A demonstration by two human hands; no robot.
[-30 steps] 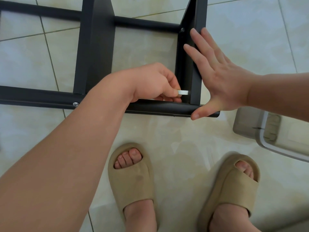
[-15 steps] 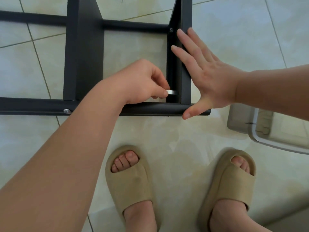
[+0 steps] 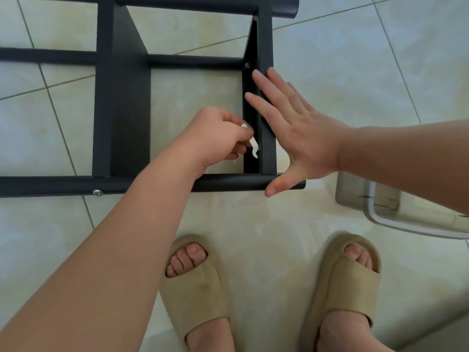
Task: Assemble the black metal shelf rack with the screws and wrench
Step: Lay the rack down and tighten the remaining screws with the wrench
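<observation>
Head view: a screw-tightening step, seemingly. The left hand (image 3: pixel 218 133) pinches the small flat wrench (image 3: pixel 253 146) inside the end upright (image 3: pixel 266 41) of the black rack (image 3: pixel 121 110), which lies on the floor. The right hand (image 3: pixel 299 138), fingers straight, braces that upright (thumb on the tube (image 3: pixel 228 182)). Next: reseat the wrench and turn.

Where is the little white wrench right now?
Near the middle of the head view, the small pale metal wrench is pinched by the left hand beside the black metal rack's upright.

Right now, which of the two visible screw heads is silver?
The silver screw is on the near tube, lower left; the dark screw sits by the right hand.
</observation>
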